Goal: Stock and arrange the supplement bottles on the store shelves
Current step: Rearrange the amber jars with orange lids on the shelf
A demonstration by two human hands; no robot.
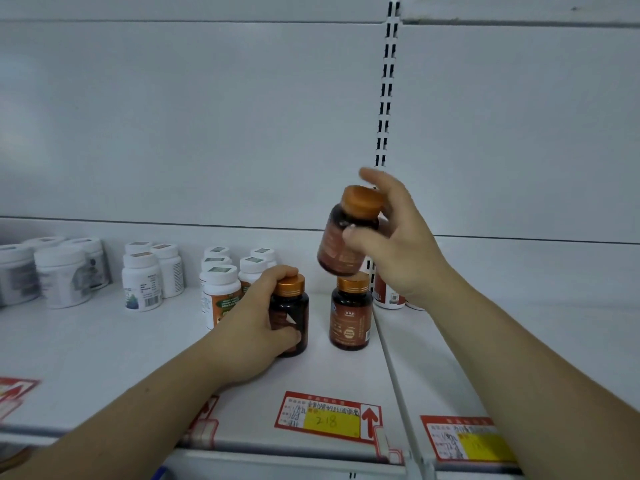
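Bottles (334, 249) in left grip (256, 323), right grip (405, 244)

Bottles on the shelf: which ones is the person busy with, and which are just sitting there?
Busy with: raised brown bottle in the right hand; left brown bottle gripped by the left hand; free-standing brown bottle.
Just sitting: white bottles; white jars; price tags.

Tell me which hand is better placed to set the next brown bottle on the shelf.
Right, probably. The right hand holds a tilted bottle above the shelf; the left hand grips a standing bottle.
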